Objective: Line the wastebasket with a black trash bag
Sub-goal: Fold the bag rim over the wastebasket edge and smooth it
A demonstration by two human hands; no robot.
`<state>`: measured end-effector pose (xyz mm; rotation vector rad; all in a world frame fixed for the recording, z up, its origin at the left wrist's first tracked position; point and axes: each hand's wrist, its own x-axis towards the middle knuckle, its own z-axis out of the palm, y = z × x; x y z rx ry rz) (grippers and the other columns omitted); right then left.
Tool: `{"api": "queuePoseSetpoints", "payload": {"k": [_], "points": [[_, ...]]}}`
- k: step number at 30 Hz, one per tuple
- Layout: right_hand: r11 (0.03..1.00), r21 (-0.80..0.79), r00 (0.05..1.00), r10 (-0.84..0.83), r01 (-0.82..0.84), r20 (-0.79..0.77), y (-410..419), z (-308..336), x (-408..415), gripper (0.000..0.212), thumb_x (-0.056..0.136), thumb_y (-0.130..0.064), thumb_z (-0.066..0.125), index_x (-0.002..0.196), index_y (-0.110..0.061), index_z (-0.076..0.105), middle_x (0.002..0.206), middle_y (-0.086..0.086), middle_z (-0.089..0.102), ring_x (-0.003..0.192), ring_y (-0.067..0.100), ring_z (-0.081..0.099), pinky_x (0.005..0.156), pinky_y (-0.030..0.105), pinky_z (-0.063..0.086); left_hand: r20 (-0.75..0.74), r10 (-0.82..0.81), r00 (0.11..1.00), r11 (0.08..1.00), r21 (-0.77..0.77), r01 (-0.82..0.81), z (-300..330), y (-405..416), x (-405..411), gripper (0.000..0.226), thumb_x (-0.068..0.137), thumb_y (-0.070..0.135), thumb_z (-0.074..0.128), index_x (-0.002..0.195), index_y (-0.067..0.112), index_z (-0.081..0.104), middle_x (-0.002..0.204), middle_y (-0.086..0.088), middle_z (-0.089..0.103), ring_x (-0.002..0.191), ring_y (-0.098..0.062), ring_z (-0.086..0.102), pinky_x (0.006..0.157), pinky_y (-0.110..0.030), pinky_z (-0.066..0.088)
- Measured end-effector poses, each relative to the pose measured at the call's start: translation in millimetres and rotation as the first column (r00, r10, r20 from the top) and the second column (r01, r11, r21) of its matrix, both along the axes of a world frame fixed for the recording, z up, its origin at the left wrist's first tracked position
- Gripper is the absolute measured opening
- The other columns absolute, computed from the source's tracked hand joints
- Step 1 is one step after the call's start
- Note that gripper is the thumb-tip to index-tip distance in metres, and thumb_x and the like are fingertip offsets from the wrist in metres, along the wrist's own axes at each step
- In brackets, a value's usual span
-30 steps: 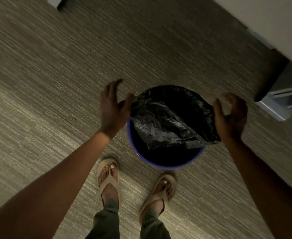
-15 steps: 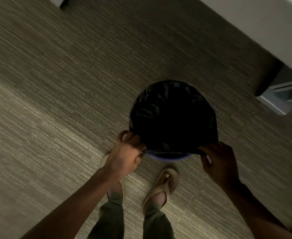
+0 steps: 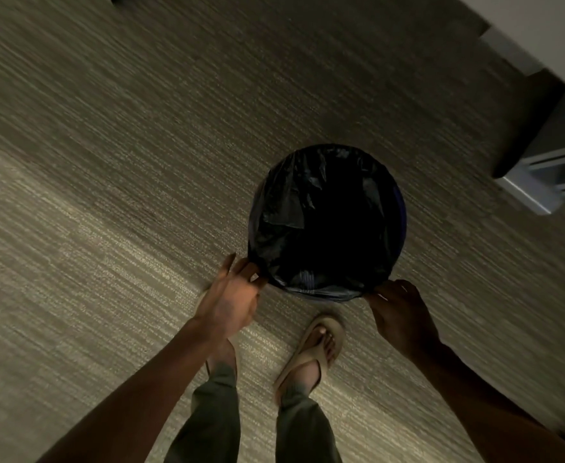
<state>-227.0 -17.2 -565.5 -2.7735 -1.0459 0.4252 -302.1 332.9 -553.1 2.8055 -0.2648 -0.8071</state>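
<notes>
A round blue wastebasket (image 3: 402, 208) stands on the carpet, seen from above; only a thin strip of its blue rim shows at the right. A black trash bag (image 3: 287, 208) lines it and is folded over the rim all the way round, with a dark hollow in the middle. My left hand (image 3: 229, 300) is at the basket's near-left edge, fingertips pinching the bag's hem. My right hand (image 3: 399, 315) is at the near-right edge, fingers closed on the hem there.
Grey-green striped carpet (image 3: 107, 195) spreads to the left and behind the basket. My feet in tan sandals (image 3: 314, 349) stand just in front of it. A white wall and a grey metal frame (image 3: 538, 182) lie at the right.
Both hands moved from the basket's sides to its near edge and pulled the bag's hem down over the rim. The bag, formerly bunched over the far half, now covers the whole opening edge.
</notes>
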Motion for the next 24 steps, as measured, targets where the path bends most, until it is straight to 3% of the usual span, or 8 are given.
{"api": "queuePoseSetpoints", "payload": {"k": [4, 7, 10, 12, 15, 17, 21, 24], "points": [[0.979, -0.199, 0.995, -0.068, 0.054, -0.066, -8.7, -2.0, -8.2, 0.058, 0.083, -0.019, 0.080, 0.138, -0.012, 0.065, 0.148, 0.014, 0.059, 0.137, 0.032, 0.057, 0.108, 0.059, 0.046, -0.048, -0.004, 0.999, 0.998, -0.061, 0.001, -4.0, -4.9, -0.8, 0.069, 0.091, 0.026, 0.052, 0.158, 0.022, 0.036, 0.165, -0.013, 0.032, 0.155, -0.032, 0.026, 0.128, -0.050, 0.015], [0.978, -0.209, 0.992, -0.047, 0.022, -0.118, -11.8, 1.2, -9.6, 0.065, 0.086, -0.018, 0.077, 0.147, -0.009, 0.056, 0.158, 0.017, 0.048, 0.148, 0.035, 0.044, 0.113, 0.065, 0.041, -0.054, -0.010, 0.998, 0.992, -0.129, 0.003, -5.6, -4.1, -8.2, 0.068, 0.093, 0.022, 0.053, 0.159, 0.023, 0.037, 0.170, -0.012, 0.021, 0.158, -0.033, 0.019, 0.129, -0.048, 0.018], [0.965, 0.063, 0.957, -0.242, 0.255, -0.160, -3.5, 6.7, -5.1, 0.040, 0.084, 0.000, 0.076, 0.123, -0.007, 0.073, 0.133, 0.013, 0.070, 0.126, 0.035, 0.066, 0.097, 0.052, 0.057, -0.090, 0.377, 0.922, 0.842, -0.382, -0.381, -0.9, -1.1, -10.8, 0.040, 0.091, 0.008, 0.058, 0.127, 0.017, 0.072, 0.151, -0.008, 0.055, 0.133, -0.026, 0.058, 0.105, -0.040, 0.052], [0.777, 0.242, 0.813, -0.553, 0.582, -0.179, 6.7, 15.3, 5.7, 0.021, 0.085, -0.002, 0.075, 0.104, -0.010, 0.077, 0.106, 0.007, 0.078, 0.096, 0.029, 0.075, 0.076, 0.037, 0.060, -0.052, 0.688, 0.724, 0.608, -0.504, -0.614, 4.0, -0.4, -3.4, 0.027, 0.085, -0.001, 0.066, 0.103, 0.016, 0.077, 0.116, -0.003, 0.071, 0.101, -0.016, 0.069, 0.080, -0.031, 0.058], [0.464, 0.334, 0.551, -0.798, 0.821, -0.244, 23.2, 26.2, 36.6, 0.024, 0.092, -0.027, 0.063, 0.110, -0.014, 0.073, 0.104, -0.001, 0.071, 0.085, 0.015, 0.068, 0.065, 0.023, 0.053, 0.108, 0.801, 0.589, 0.543, -0.547, -0.637, 17.2, -2.4, 21.5, 0.030, 0.090, 0.007, 0.069, 0.119, 0.013, 0.071, 0.113, -0.007, 0.071, 0.098, -0.008, 0.062, 0.083, -0.018, 0.055], [0.507, 0.368, 0.598, -0.778, 0.779, -0.194, 33.6, 26.3, 55.6, 0.026, 0.098, -0.028, 0.062, 0.115, -0.012, 0.073, 0.107, 0.004, 0.072, 0.089, 0.012, 0.066, 0.066, 0.023, 0.052, 0.070, 0.790, 0.609, 0.524, -0.591, -0.613, 22.6, -7.2, 42.6, 0.046, 0.098, 0.018, 0.066, 0.142, 0.009, 0.057, 0.131, -0.012, 0.065, 0.111, -0.006, 0.057, 0.093, -0.004, 0.044], [0.682, 0.238, 0.714, -0.696, 0.692, -0.083, 53.7, 13.4, 78.5, 0.028, 0.100, -0.024, 0.066, 0.118, -0.004, 0.073, 0.101, 0.019, 0.072, 0.087, 0.025, 0.066, 0.070, 0.031, 0.045, -0.173, 0.804, 0.569, 0.436, -0.478, -0.762, 22.0, -17.4, 79.7, 0.074, 0.103, 0.036, 0.057, 0.163, 0.010, 0.023, 0.158, -0.019, 0.044, 0.140, -0.034, 0.049, 0.110, -0.036, 0.046], [0.689, 0.086, 0.694, -0.713, 0.720, -0.097, 58.5, 2.7, 90.2, 0.030, 0.095, -0.023, 0.071, 0.114, 0.000, 0.072, 0.105, 0.026, 0.068, 0.093, 0.041, 0.066, 0.072, 0.031, 0.039, -0.218, 0.831, 0.512, 0.375, -0.460, -0.804, 15.7, -16.0, 100.4, 0.068, 0.102, 0.032, 0.060, 0.158, 0.006, 0.033, 0.151, -0.021, 0.052, 0.136, -0.037, 0.053, 0.107, -0.044, 0.047]]}}
